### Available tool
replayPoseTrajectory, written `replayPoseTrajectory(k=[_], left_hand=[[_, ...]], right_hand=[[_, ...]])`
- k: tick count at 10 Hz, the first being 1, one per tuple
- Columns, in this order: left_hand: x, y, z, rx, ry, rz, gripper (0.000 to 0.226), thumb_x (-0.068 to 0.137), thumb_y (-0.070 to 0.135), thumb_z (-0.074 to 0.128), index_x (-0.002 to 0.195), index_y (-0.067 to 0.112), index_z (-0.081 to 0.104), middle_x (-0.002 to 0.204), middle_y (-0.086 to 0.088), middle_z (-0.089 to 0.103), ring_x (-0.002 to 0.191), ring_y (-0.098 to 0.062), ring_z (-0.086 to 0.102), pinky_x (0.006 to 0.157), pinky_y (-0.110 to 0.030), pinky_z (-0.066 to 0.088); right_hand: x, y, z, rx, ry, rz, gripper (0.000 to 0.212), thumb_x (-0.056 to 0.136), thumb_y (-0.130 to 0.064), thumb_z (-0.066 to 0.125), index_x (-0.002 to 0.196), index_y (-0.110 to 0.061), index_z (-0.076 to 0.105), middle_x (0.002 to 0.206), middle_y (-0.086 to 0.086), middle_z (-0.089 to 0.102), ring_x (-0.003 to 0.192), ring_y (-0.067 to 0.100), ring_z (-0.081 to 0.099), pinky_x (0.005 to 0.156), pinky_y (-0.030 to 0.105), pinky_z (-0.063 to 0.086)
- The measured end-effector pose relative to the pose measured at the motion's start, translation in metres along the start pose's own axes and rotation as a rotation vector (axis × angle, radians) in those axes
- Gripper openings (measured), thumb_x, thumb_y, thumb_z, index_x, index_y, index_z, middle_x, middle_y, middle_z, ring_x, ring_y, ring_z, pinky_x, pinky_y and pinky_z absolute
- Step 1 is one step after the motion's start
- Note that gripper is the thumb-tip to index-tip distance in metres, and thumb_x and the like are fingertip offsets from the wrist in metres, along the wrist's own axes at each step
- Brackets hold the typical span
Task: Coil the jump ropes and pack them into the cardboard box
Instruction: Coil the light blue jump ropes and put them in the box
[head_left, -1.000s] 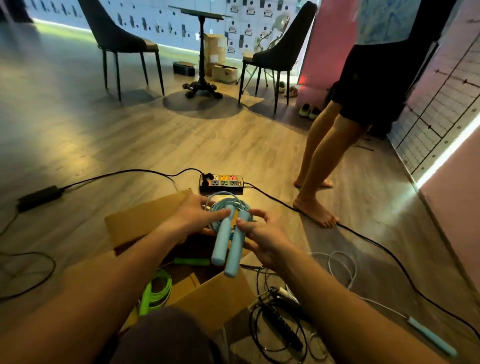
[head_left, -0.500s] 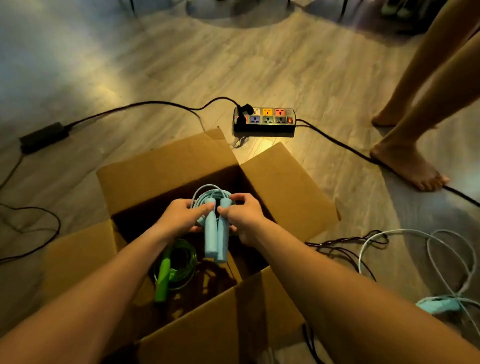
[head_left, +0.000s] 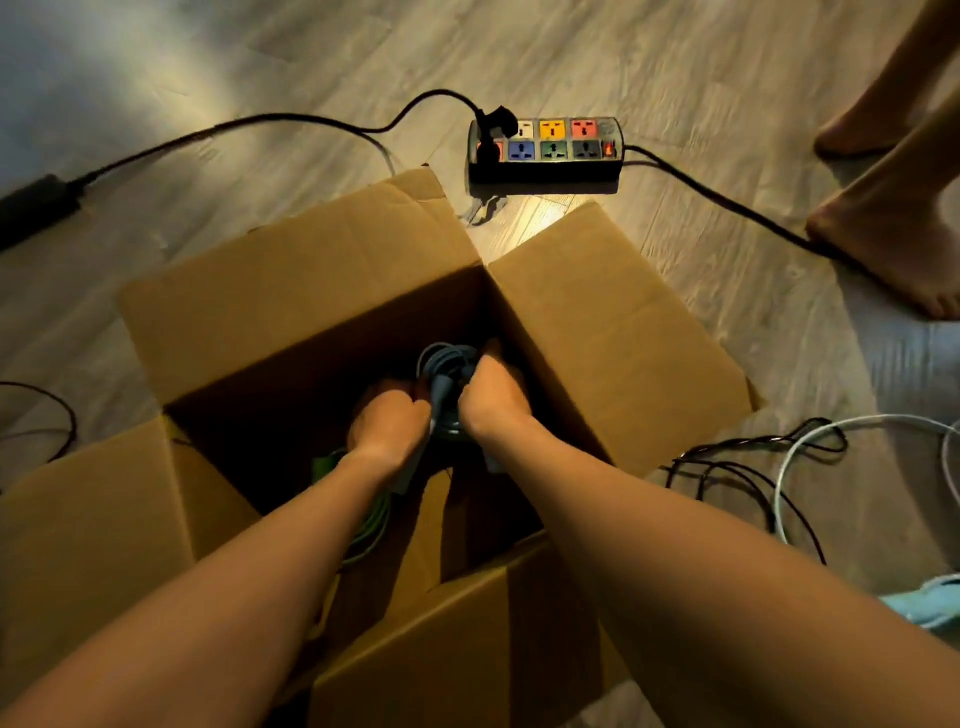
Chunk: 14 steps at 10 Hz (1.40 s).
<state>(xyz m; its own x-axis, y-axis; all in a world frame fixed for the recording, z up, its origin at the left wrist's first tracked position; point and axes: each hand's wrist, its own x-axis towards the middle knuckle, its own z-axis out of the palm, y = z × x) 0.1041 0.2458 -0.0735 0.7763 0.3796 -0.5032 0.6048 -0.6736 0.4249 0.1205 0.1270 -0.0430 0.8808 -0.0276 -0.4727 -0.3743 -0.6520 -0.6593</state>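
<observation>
An open cardboard box (head_left: 597, 332) stands on the wooden floor with its flaps spread out. Both my hands are down inside it. My left hand (head_left: 387, 423) and my right hand (head_left: 493, 402) grip the coiled light-blue jump rope (head_left: 444, 371) between them, its coil pointing away from me and its handles mostly hidden under my hands. A green jump rope (head_left: 371, 512) lies in the box under my left forearm, partly hidden. On the floor to the right lie a black rope (head_left: 748, 473), a white rope (head_left: 789, 467) and a light-blue handle (head_left: 924, 605).
A power strip (head_left: 545, 148) with coloured sockets sits just beyond the box, black cables running left to an adapter (head_left: 36, 208) and right. A person's bare feet (head_left: 893, 228) stand at the right edge, one on the cable. Another black cable (head_left: 57, 415) loops at the left.
My view tilted down from the room to the box. My hands carried the blue coiled rope from above the box down into its far right part.
</observation>
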Motion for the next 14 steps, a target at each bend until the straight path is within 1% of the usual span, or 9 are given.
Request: replayPoseTrajectory(k=[1,2,3,4,6,8,10,12,14], left_hand=[[0.007,-0.003,-0.002,0.003,0.012,-0.033,0.032,0.095,0.027,0.055,0.087,-0.001,0.068,0.096,-0.023,0.067,0.091,-0.038,0.065,0.070,-0.036,0.046],[0.014,-0.008,-0.005,-0.072,0.092,-0.099,0.036,0.094,0.035,0.062,0.111,0.005,0.070,0.111,-0.019,0.068,0.102,-0.035,0.064,0.084,-0.040,0.053],[0.014,-0.011,0.000,-0.187,0.110,-0.127,0.037,0.091,0.036,0.067,0.111,0.005,0.071,0.115,-0.018,0.067,0.105,-0.035,0.063,0.092,-0.044,0.052],[0.012,-0.014,0.004,-0.345,0.174,-0.121,0.024,0.088,0.032,0.072,0.098,0.010,0.072,0.103,-0.016,0.070,0.096,-0.034,0.065,0.088,-0.043,0.054],[-0.003,-0.012,-0.006,-0.482,0.269,-0.041,0.021,0.086,0.033,0.071,0.091,0.013,0.075,0.084,-0.005,0.070,0.083,-0.027,0.067,0.069,-0.032,0.049],[-0.027,0.011,-0.029,-0.268,0.435,0.303,0.022,0.088,0.042,0.068,0.091,0.022,0.077,0.077,0.012,0.066,0.073,-0.006,0.062,0.058,-0.018,0.042],[-0.064,0.055,-0.018,-0.389,0.320,0.559,0.014,0.086,0.041,0.072,0.083,0.028,0.075,0.073,0.015,0.069,0.069,0.001,0.065,0.063,-0.025,0.055],[-0.124,0.118,0.026,-0.364,0.127,0.820,0.015,0.085,0.039,0.075,0.084,0.024,0.076,0.073,0.013,0.070,0.066,0.000,0.065,0.059,-0.029,0.058],[-0.176,0.183,0.090,-0.334,0.005,1.105,0.016,0.082,0.036,0.078,0.074,0.023,0.073,0.057,0.014,0.060,0.048,-0.003,0.054,0.047,-0.024,0.046]], right_hand=[[0.002,0.004,-0.001,-0.210,-0.048,-0.072,0.044,0.105,-0.009,0.035,0.148,-0.002,0.028,0.137,0.022,0.052,0.122,0.036,0.054,0.086,0.033,0.040],[-0.004,0.009,0.001,-0.555,-0.126,-0.242,0.040,0.108,-0.010,0.022,0.144,0.002,0.033,0.140,0.028,0.046,0.125,0.042,0.048,0.085,0.036,0.036],[-0.014,0.008,-0.001,-0.560,-0.096,-0.253,0.039,0.105,-0.010,0.031,0.142,0.002,0.038,0.139,0.026,0.046,0.123,0.041,0.047,0.087,0.038,0.040],[-0.032,0.003,-0.006,-0.785,0.085,-0.379,0.042,0.100,-0.020,0.046,0.138,-0.003,0.048,0.131,0.016,0.047,0.123,0.035,0.042,0.097,0.042,0.043],[-0.052,0.003,-0.016,-0.874,0.120,-0.436,0.053,0.095,-0.023,0.058,0.139,0.001,0.040,0.131,0.017,0.041,0.115,0.032,0.050,0.087,0.038,0.050],[-0.072,-0.003,-0.044,-0.792,-0.024,-0.518,0.032,0.097,-0.022,0.056,0.126,-0.009,0.057,0.127,0.015,0.049,0.103,0.029,0.060,0.080,0.037,0.056],[-0.092,0.009,-0.116,-0.793,-0.151,-0.632,0.026,0.092,-0.034,0.054,0.102,-0.014,0.069,0.103,0.008,0.065,0.089,0.030,0.066,0.072,0.038,0.055],[-0.128,0.065,-0.239,-0.816,-0.134,-0.453,0.022,0.091,-0.032,0.058,0.100,-0.022,0.076,0.080,-0.004,0.066,0.070,0.019,0.062,0.062,0.028,0.045],[-0.152,0.168,-0.307,-0.753,0.007,-0.223,0.021,0.091,-0.029,0.061,0.102,-0.021,0.077,0.089,0.004,0.075,0.084,0.024,0.068,0.067,0.025,0.039]])
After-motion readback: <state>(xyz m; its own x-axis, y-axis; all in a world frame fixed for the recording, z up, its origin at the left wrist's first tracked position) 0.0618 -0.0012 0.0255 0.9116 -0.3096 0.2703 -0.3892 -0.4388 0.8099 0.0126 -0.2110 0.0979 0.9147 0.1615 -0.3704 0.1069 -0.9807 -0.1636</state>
